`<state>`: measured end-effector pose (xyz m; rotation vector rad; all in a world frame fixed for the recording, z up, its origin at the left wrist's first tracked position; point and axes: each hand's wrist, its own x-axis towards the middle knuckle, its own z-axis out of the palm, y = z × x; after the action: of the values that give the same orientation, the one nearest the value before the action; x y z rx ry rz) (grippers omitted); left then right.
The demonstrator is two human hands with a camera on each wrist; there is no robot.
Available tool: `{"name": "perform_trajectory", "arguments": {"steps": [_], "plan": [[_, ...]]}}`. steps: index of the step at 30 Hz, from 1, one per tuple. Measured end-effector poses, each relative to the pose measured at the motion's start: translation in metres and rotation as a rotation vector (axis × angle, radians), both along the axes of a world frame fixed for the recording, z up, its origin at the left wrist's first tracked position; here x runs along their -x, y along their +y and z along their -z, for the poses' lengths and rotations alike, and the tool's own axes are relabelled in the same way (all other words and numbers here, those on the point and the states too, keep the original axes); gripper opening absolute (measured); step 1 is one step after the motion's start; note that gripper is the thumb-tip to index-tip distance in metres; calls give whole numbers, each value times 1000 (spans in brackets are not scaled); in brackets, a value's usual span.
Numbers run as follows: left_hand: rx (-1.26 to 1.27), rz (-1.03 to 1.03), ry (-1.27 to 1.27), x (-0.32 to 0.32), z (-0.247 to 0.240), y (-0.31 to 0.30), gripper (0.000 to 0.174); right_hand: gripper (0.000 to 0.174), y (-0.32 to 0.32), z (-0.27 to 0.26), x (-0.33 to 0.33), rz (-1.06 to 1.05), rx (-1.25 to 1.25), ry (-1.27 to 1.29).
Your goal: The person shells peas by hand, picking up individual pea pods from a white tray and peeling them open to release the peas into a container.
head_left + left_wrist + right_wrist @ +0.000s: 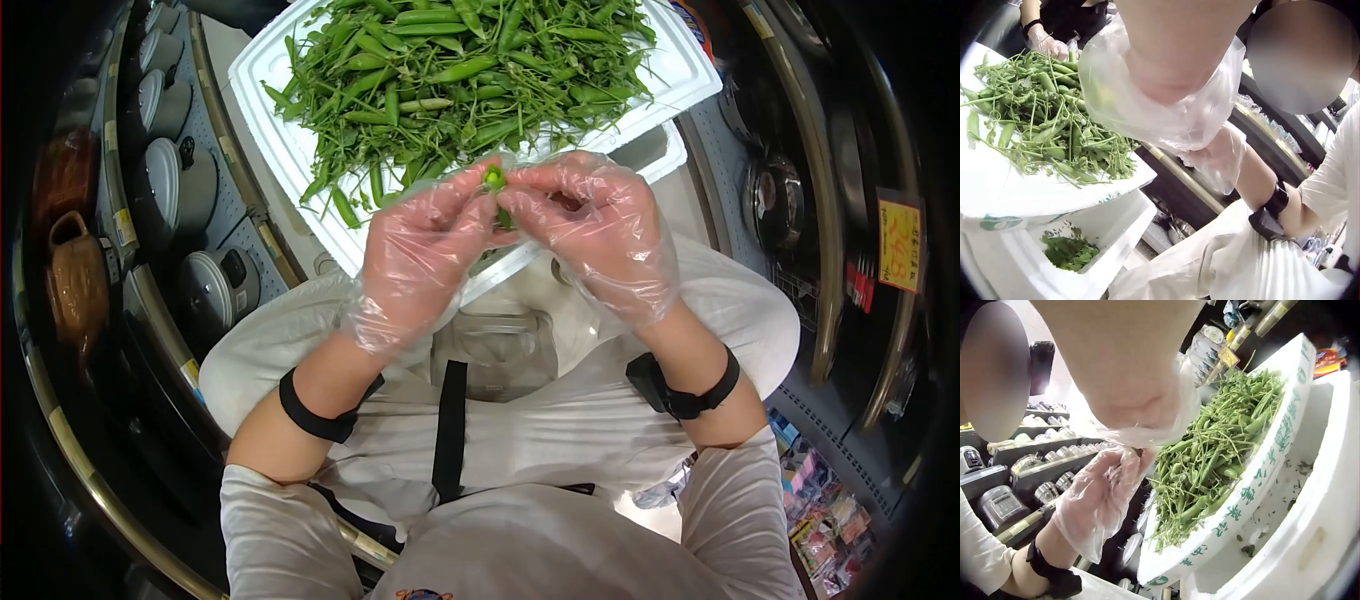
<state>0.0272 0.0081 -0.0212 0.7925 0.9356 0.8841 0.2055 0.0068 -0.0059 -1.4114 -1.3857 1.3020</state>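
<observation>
Both hands in thin clear plastic gloves, black straps at wrists. Left hand (415, 260) & right hand (600, 235) meet fingertip to fingertip, each pinching the same pea pod (494, 180). Grip is narrow, thumb & forefingers closed on the pod from either side. The pod is held up in the air just off the near edge of the foam lid (265, 70), not touching it.

The lid lies flat across a white foam box (655, 150) & carries a heap of pods and stems (450, 70), spread from centre to far edge, w/ a few strays near the near-left corner. Green scraps (1069, 250) lie inside the box under the lid.

Writing: green printed characters (1254, 487) run along the lid's rim, plus a green round logo (1000, 222); neither is legible. Yellow price tag (898, 240) on the shelf at right has red digits, too blurred to read for sure.

Another gloved hand (1047, 44) is at the lid's far edge. Lidded pots (185, 180) & a brown clay pot (78, 280) sit on shelves to the left.
</observation>
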Motion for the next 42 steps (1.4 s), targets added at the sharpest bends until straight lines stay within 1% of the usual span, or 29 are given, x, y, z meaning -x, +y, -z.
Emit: {"name": "perform_trajectory", "arguments": {"steps": [1, 3, 4, 5, 6, 7, 8, 9, 11, 12, 16, 18, 20, 21, 22, 23, 24, 27, 31, 33, 35, 36, 37, 38, 39, 41, 42], "plan": [[-24, -34, -6, -1, 2, -3, 36, 20, 1, 0, 2, -7, 0, 1], [-45, -74, -10, -1, 3, -8, 36, 18, 1, 1, 7, -14, 22, -84], [-58, -74, 45, 0, 2, -9, 37, 18, 1, 2, 9, -20, 22, -85], [-70, -72, 100, 1, 2, -11, 37, 18, 0, 5, 11, -1, 33, -40], [-69, -76, 99, 3, 2, -12, 37, 18, 0, 6, 13, 20, 44, 5], [-116, -56, 185, 5, 2, -14, 37, 18, 0, 4, 16, 17, 44, 4], [-162, -36, 270, 7, 3, -16, 37, 18, 0, 1, 20, 32, 95, 15], [-161, -40, 270, 9, 4, -16, 37, 18, 0, -1, 23, 48, 146, 26], [-236, -12, 446, 14, 9, -18, 37, 17, -1, 6, 27, 40, 99, -15], [-233, -15, 445, 15, 11, -19, 37, 17, -1, 8, 28, 34, 52, -55], [-262, -50, 411, 18, 15, -21, 38, 22, 2, 9, 33, 47, 79, -71], [-265, -64, 380, 20, 13, -21, 38, 18, 2, 10, 33, 52, 94, 29], [-173, 15, 357, 22, 5, -20, 37, 15, 5, 6, 33, 30, 140, 73], [-171, 13, 357, 23, 5, -20, 37, 13, 6, 3, 32, 12, 184, 117], [-168, -1, 306, 22, 5, -19, 37, 13, 7, 2, 31, 11, 185, 116], [-165, -14, 254, 22, 6, -19, 37, 13, 8, 1, 28, -8, 210, 180], [-165, -15, 254, 22, 6, -19, 37, 12, 9, 0, 27, -25, 234, 243], [-209, -63, 262, 21, 8, -18, 38, 15, 10, -4, 26, -18, 252, 255], [-173, -66, 216, 18, 7, -18, 38, 18, 12, -5, 23, -46, 268, 189], [-165, -78, 186, 17, 8, -18, 38, 19, 11, -5, 24, -51, 194, 173], [-226, -21, 263, 19, 10, -20, 37, 19, 9, -5, 27, -40, 196, 186], [-227, -19, 262, 20, 12, -20, 37, 20, 8, -4, 28, -33, 201, 200], [-255, 11, 325, 22, 13, -20, 37, 20, 7, 0, 28, -31, 200, 200], [-285, 41, 387, 22, 13, -19, 37, 19, 7, 6, 28, -25, 174, 173], [-288, 42, 386, 20, 11, -19, 37, 19, 7, 8, 27, -21, 149, 146], [-164, -39, 216, 15, 5, -19, 37, 19, 8, 5, 26, -28, 144, 113], [-167, -38, 216, 15, 3, -17, 37, 19, 9, 4, 26, -38, 142, 81]]}}
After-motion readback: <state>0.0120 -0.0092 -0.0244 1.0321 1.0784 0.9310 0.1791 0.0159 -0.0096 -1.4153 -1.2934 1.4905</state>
